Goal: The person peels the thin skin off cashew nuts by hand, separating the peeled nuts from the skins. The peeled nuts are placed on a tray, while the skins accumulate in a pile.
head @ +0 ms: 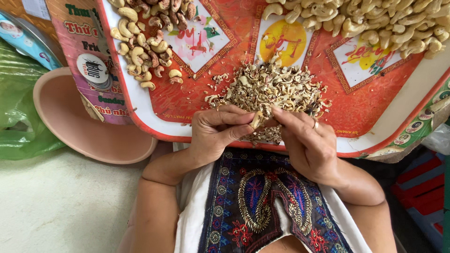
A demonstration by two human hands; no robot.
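Cashew nut [257,120], pale and curved, sits pinched between both hands just above the near edge of the red patterned tray [154,105], in front of the heap of shell peelings [272,89]. Its long axis runs roughly upright, tipped a little toward the left hand [216,133], whose thumb and forefinger clench it from the left side. The right hand [307,143] (a ring on one finger) meets it from the right, fingertips closed on the nut's upper end, so each grip is grasping the same nut and neither is the nearer. Unpeeled brown-skinned nuts [147,37] lie toward the tray's far left corner, and peeled pale ones [375,21] along the far right edge. A pink basin [89,126] sits left of the tray, partly beneath it.
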